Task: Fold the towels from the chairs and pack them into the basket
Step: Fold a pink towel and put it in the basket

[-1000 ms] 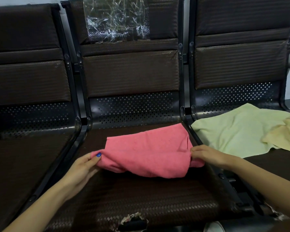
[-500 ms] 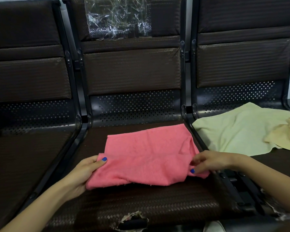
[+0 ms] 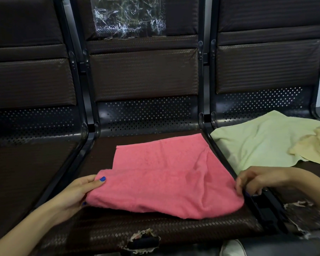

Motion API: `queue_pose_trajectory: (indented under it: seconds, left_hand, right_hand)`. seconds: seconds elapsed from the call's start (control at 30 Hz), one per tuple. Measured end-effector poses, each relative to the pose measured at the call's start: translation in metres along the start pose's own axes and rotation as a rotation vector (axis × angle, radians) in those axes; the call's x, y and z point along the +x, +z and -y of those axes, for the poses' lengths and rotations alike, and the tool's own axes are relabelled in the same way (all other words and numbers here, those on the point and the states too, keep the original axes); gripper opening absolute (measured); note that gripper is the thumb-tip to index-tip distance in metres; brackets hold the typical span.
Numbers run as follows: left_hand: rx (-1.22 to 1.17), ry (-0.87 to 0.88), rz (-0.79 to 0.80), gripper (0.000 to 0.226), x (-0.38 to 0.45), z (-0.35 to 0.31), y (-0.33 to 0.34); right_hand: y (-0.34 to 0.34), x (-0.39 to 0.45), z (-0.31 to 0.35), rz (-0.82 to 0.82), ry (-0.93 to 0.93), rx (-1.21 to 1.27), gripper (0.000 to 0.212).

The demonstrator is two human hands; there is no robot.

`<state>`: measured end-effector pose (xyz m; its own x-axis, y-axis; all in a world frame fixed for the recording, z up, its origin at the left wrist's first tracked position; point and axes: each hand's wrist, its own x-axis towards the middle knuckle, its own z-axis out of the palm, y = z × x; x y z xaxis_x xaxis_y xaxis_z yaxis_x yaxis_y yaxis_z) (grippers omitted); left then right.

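A pink towel (image 3: 166, 174) lies on the middle seat (image 3: 155, 230) of a row of dark brown chairs, filling the centre of the frame. Its far part rests flat on the seat, while the near part is doubled over into a fold whose lower edge sags toward the front of the seat.

The left hand (image 3: 76, 193), coming in from the lower left of the frame, pinches the towel's near left corner: the thumb with a blue-painted nail lies on top of the cloth and the other fingers are curled beneath it. The right hand (image 3: 255, 180), at the right centre of the frame, grips the towel's near right edge just over the black frame rail between the middle and right seats; its fingers are curled downward around the cloth.

On the right seat (image 3: 307, 182), in the right part of the frame, a pale green towel (image 3: 262, 141) lies spread open, and a cream yellow towel (image 3: 314, 150) lies crumpled on its right side, overlapping it at the frame's right edge. Both are well apart from the pink towel, separated by the rail.

The left seat (image 3: 26, 172), in the left of the frame, shows only its dark woven surface. A sheet of crinkled clear plastic (image 3: 127, 17) is stuck to the backrest of the middle chair at the top centre. The front edge of the middle seat has a torn patch (image 3: 142, 241) at the bottom centre, and more torn covering shows at the lower right. No basket shows in the head view.
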<state>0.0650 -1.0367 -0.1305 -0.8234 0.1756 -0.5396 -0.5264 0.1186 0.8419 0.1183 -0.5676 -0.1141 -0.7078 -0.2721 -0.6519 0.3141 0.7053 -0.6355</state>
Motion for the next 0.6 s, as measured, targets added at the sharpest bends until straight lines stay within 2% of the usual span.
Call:
queue_pose_trajectory:
  seconds: [0.07, 0.13, 0.23, 0.33, 0.4, 0.6]
  left_hand:
    - [0.122, -0.009, 0.059, 0.047, -0.004, 0.002, -0.002]
    - [0.32, -0.001, 0.154, 0.07, -0.008, 0.004, -0.005]
    - [0.469, -0.03, 0.282, 0.073, -0.013, 0.004, -0.005]
    - [0.519, -0.022, 0.309, 0.076, -0.013, 0.002, -0.002]
    - [0.497, 0.018, 0.287, 0.075, -0.012, 0.002, -0.002]
    - [0.158, 0.144, 0.202, 0.079, -0.011, -0.001, -0.004]
  right_hand:
    - [0.007, 0.002, 0.004, -0.047, 0.037, -0.043, 0.037]
    - [0.016, 0.008, 0.008, -0.15, 0.006, -0.019, 0.035]
    - [0.028, 0.019, 0.015, -0.24, -0.08, -0.035, 0.023]
    - [0.037, 0.028, 0.02, -0.25, -0.104, -0.153, 0.018]
    - [0.037, 0.029, 0.024, -0.232, -0.114, -0.171, 0.02]
    - [0.02, 0.007, 0.023, -0.243, -0.073, 0.136, 0.013]
